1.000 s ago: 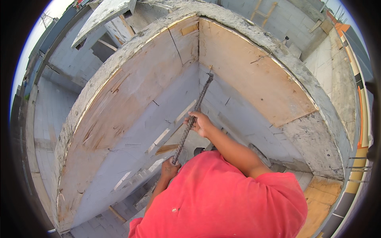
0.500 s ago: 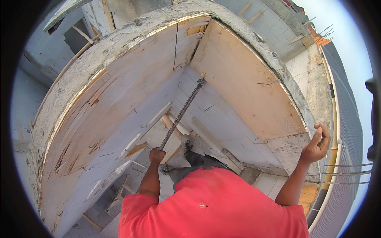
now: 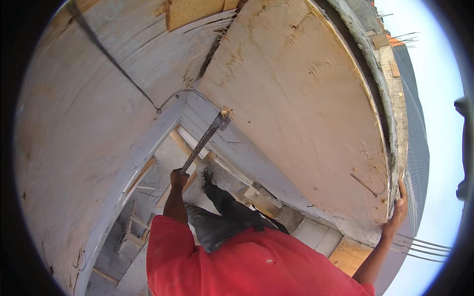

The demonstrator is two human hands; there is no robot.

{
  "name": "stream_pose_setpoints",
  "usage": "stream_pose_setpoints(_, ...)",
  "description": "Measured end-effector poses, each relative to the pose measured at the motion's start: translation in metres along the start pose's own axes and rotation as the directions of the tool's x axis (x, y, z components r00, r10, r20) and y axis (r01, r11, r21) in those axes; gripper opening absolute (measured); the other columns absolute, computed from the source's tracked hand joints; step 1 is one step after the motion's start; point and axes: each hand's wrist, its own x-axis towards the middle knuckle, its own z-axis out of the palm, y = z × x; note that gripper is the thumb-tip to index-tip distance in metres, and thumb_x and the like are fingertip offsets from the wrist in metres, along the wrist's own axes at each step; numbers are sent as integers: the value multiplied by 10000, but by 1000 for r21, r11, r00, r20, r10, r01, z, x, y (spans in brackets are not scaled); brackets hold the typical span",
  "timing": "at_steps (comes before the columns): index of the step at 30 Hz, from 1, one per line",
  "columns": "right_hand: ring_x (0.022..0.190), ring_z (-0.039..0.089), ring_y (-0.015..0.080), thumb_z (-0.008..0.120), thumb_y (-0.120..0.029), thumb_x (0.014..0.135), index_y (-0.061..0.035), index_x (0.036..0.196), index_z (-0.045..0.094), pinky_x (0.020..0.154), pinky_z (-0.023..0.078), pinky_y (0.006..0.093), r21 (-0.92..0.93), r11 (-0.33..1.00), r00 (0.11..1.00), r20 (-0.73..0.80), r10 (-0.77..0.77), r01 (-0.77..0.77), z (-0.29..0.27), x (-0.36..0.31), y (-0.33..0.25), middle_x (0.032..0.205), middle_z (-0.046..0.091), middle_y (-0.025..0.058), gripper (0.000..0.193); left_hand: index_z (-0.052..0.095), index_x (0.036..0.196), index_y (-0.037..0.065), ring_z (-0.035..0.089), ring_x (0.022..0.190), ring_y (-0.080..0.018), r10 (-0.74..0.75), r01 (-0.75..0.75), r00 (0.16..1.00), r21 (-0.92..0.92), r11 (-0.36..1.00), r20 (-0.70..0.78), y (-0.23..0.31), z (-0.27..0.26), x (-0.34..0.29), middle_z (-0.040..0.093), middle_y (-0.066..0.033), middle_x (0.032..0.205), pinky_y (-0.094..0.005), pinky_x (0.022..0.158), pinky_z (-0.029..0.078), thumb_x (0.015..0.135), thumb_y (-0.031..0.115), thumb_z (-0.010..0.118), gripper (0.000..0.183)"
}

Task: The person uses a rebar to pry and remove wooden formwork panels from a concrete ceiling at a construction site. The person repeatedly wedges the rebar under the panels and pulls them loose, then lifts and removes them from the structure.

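Note:
My left hand (image 3: 178,178) is closed round the lower end of a dark, rough steel pry bar (image 3: 201,143). The bar slants up and to the right, and its far tip meets the lower edge of a plywood panel (image 3: 296,108), where the wood is splintered. My right hand (image 3: 396,212) lies with fingers stretched out on the right-hand rim, where the panel meets the concrete edge (image 3: 392,143). A dark gap runs between the panel's curved outer edge and the concrete.
Another wooden panel (image 3: 89,113) with a hanging wire (image 3: 118,64) stands on the left. Below are my shoe (image 3: 205,175), a block wall (image 3: 247,150) and scrap timber (image 3: 133,224). Several steel rods (image 3: 422,246) and grey mesh (image 3: 417,148) lie beyond my right hand.
My view has come closer to the panels. My right hand has gone from raised in the air to resting on the right rim. My left hand still grips the pry bar, its tip at the panel's edge.

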Motion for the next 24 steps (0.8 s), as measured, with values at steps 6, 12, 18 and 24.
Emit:
stream_pose_setpoints(6, 1324, 419, 321, 363, -623, 937, 36, 1353, 482, 1118, 276, 450, 143, 990, 1000, 12, 16, -18, 5, 0, -2, 1386, 488, 196, 788, 647, 721, 5, 645, 621, -255, -10, 24, 997, -184, 983, 78, -2, 64, 24, 645, -145, 643, -411, 615, 496, 630, 157, 719, 191)
stream_pose_setpoints(12, 1318, 427, 299, 356, -552, 972, 11, 1320, 530, 1120, 265, 423, -38, 996, 997, -11, -76, 76, -4, -5, -7, 1352, 528, 175, 684, 674, 748, 14, 634, 605, -255, -42, 44, 982, -6, 999, 186, -15, 44, -11, 650, -135, 644, -405, 593, 496, 646, 194, 738, 217)
stream_pose_setpoints(18, 1286, 456, 303, 446, -475, 969, -27, 1277, 575, 1097, 308, 410, 35, 997, 993, -99, -71, 74, -3, -11, -1, 1315, 558, 150, 560, 680, 833, 13, 671, 712, -366, -16, 44, 979, 134, 990, -203, 6, -66, -198, 672, -197, 740, -433, 687, 512, 664, 219, 694, 267)
stream_pose_setpoints(24, 1110, 537, 311, 573, -185, 932, -47, 1000, 625, 960, 413, 420, -87, 850, 669, -577, -469, 520, 18, -58, -42, 1048, 657, 95, 162, 668, 910, -2, 662, 785, -365, -90, 118, 989, 260, 958, -116, 88, -248, -355, 656, -223, 773, -424, 761, 501, 689, 245, 708, 333)
